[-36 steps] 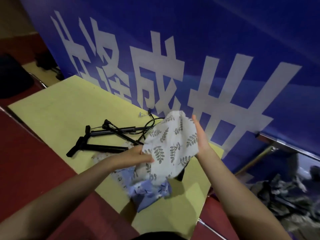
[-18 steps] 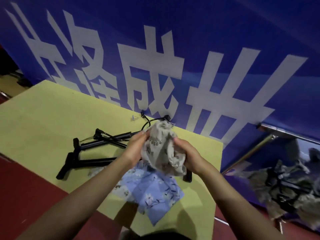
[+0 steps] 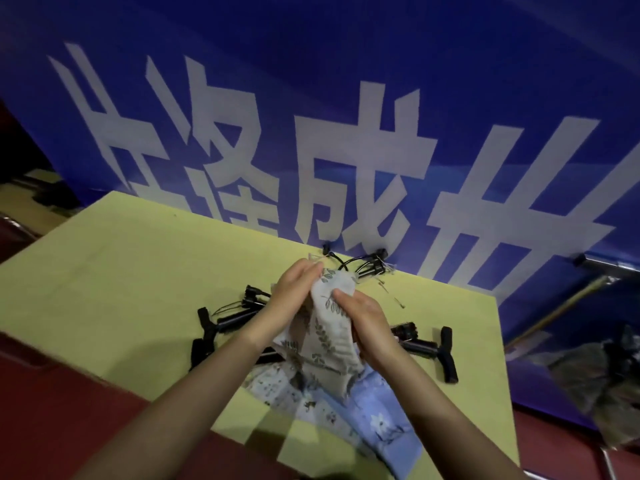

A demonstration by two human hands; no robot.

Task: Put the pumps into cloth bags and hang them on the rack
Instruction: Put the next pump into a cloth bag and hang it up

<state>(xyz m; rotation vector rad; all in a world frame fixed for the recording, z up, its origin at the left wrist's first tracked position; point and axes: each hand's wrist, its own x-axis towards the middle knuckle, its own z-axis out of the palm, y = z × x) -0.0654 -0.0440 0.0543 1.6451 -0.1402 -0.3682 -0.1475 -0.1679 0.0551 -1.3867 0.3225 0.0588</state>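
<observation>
Left hand [image 3: 294, 292] and right hand [image 3: 367, 323] both clenched on crumpled leaf-print cloth bag [image 3: 325, 337]; black tubular pumps [image 3: 426, 346] beneath

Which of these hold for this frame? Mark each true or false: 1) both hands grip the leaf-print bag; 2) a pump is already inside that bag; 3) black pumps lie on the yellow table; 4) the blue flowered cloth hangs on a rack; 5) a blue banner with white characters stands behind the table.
1) True: the left hand and right hand both pinch the leaf-print bag above the table.
2) False: the bag looks limp and bunched, with no pump showing in it.
3) True: black pumps lie on the yellow table, on both sides of the hands.
4) False: the blue flowered cloth lies on the table's near edge, under the bag.
5) True: the blue banner rises right behind the table.
</observation>
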